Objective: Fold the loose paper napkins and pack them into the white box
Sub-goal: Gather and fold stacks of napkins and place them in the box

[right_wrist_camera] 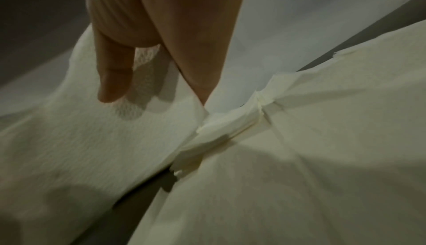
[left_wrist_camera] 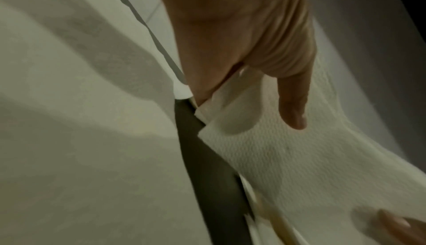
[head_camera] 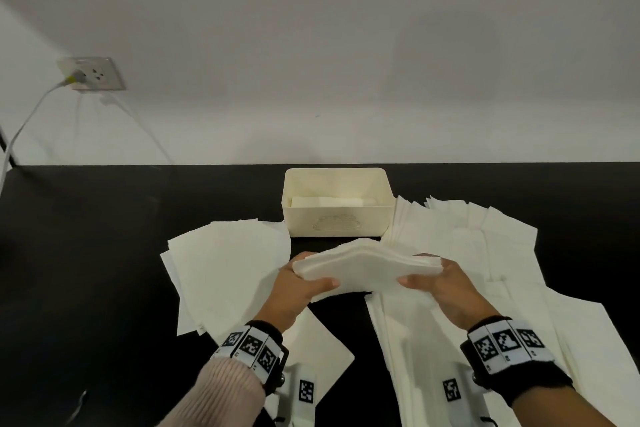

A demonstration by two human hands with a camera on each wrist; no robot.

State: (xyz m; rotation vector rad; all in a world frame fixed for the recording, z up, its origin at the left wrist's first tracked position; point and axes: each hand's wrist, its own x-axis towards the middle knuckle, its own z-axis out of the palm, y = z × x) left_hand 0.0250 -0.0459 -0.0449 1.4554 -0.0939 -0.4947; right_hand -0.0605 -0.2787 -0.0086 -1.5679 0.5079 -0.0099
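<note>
Now lifting folded napkins [head_camera: 363,265] toward box [head_camera: 337,206].
Left hand [head_camera: 294,288] and right hand [head_camera: 440,282] each pinching an end, keeping stack level above table [head_camera: 121,236], just short of box.

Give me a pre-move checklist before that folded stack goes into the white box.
1. Left hand grips the folded stack of white paper napkins at its left end: ok.
2. Right hand grips its right end: ok.
3. Stack lifted off the black table: ok.
4. Open white rectangular plastic box straight ahead, nothing between: ok.
5. Room above the napkins already in the box: ok.
6. Stack flat: not ok, it sags between the hands.
</note>
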